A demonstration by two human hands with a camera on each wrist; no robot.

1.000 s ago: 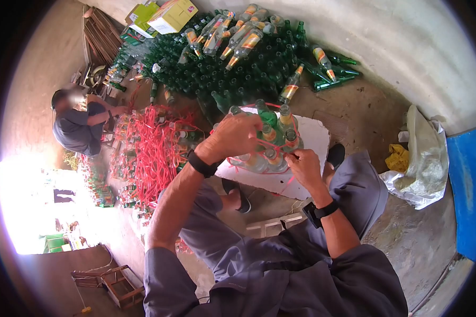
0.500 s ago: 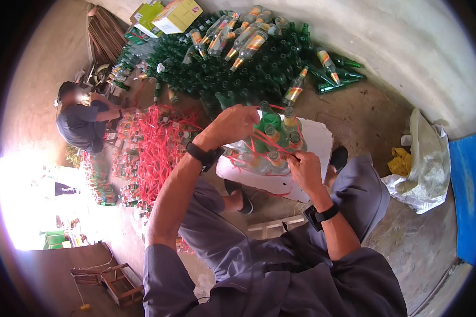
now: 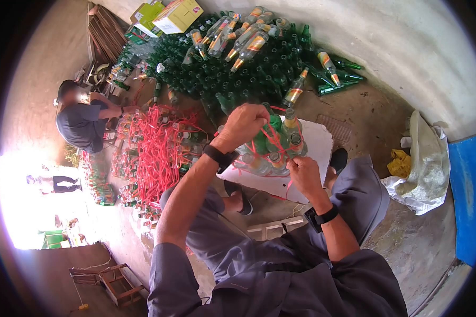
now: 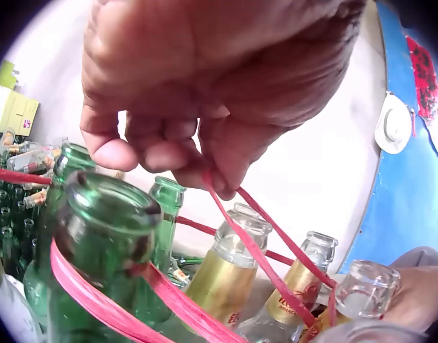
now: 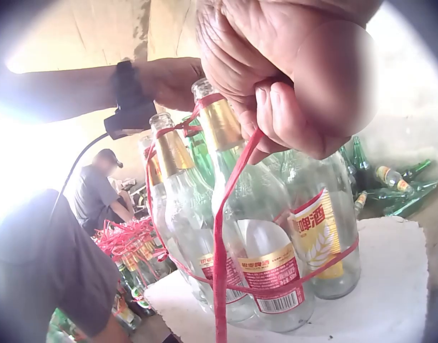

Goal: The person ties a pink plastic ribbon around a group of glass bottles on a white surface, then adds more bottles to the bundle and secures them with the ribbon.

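Note:
A cluster of clear and green glass beer bottles [image 5: 269,275] stands upright on a white board [image 5: 394,268]. Red plastic strap [image 5: 219,236] circles the bodies of the bottles and also winds round their necks. Above the necks my left hand [image 3: 242,126] pinches a piece of the strap [image 4: 253,243] between thumb and finger, and two strands slope down from it. On the near right side of the cluster, my right hand [image 3: 304,177] grips another length of strap between curled fingers; its tail hangs down past the labels.
Many green bottles [image 3: 238,79] crowd the floor by the wall, some labelled ones lying on top. Strapped bottles under heaped red strap [image 3: 153,142] stand to the left, beside a seated person [image 3: 82,119]. White sacks [image 3: 426,164] and a blue panel [image 3: 468,195] are at the right.
My left hand has risen and then shifted right over the bottle necks, drawing strap up. The right hand stays nearly in place. A figure now shows in the bright doorway.

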